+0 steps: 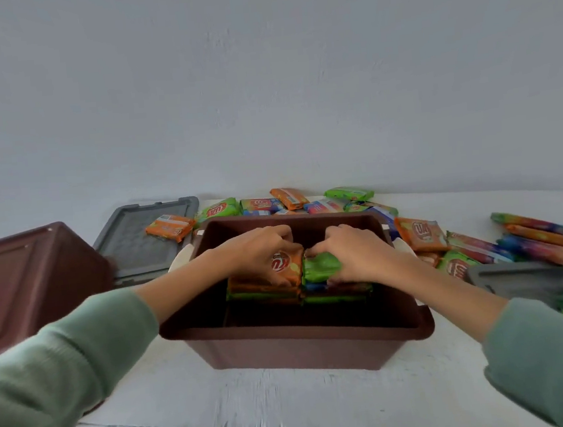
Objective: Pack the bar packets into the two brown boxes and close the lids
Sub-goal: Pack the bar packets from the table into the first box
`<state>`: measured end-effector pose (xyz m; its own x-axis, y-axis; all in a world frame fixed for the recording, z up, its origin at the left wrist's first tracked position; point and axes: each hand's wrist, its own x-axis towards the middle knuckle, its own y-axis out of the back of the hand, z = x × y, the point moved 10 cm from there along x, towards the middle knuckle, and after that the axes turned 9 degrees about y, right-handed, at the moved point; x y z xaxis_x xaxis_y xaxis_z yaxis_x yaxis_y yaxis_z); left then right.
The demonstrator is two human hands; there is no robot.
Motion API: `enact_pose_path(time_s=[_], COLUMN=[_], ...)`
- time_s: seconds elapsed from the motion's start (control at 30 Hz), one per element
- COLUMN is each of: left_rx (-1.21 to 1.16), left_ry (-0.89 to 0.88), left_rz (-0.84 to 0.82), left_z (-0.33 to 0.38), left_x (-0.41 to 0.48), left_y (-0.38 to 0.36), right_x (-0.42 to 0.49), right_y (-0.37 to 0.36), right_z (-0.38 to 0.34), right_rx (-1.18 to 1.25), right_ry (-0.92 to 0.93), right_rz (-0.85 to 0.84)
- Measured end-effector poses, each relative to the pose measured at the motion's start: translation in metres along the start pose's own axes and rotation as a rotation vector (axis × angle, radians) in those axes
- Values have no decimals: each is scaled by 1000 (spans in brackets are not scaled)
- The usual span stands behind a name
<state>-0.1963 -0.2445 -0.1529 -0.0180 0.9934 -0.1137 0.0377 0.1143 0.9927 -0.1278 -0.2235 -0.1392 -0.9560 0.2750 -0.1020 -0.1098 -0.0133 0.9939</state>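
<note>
Both my hands are down inside the open brown box (294,329), side by side and almost touching at the knuckles. My left hand (260,253) is curled over an orange packet (286,264). The fingers bend round its far edge and the palm lies across its top, so only the printed end nearest my right hand shows. My right hand (356,254) grips a green packet (319,266), fingers bent over the top and the thumb tucked against the near side. The two packets lie edge to edge between my hands, on top of two low stacks of packets (336,292) in orange, green and blue that fill the far half of the box. The near half of the box, below my wrists, is dark, and I cannot tell what lies there. Beyond my fingertips and off to the right of my right hand, loose packets (421,234) are scattered over the white table (256,398). A grey lid (533,275) juts in, blurred, just right of my right forearm. Left of my left hand lies another grey lid (132,248) with one orange packet (170,226) on it, and further left stands the second brown box (29,282).
</note>
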Motion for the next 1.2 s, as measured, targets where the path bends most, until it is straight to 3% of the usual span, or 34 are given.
enact_pose_path(time_s=[0.2,0.33,0.67,0.93,1.07,1.2], left_rx=[94,171,285,71,66,-178], left_ry=[-151,-57,-99,-80,-68,-56], left_rz=[303,118,108,231,195,235], left_z=[11,5,6,-4,-8,-8], left_x=[-24,-15,-15,-15,-13,-6], left_y=[15,-2,-7,4,2,31], right_x=[-2,-4,-2,-4,-5,-16], right_y=[-10,-19,-20,-21,-18,5], right_z=[-4,-11,-2,-3,1,12], right_rx=[4,-63,-183,-140,-99,85], right_ry=[-31,-18,-65,-65,-86,-96], right_rz=[67,-23,-19,19,23,139])
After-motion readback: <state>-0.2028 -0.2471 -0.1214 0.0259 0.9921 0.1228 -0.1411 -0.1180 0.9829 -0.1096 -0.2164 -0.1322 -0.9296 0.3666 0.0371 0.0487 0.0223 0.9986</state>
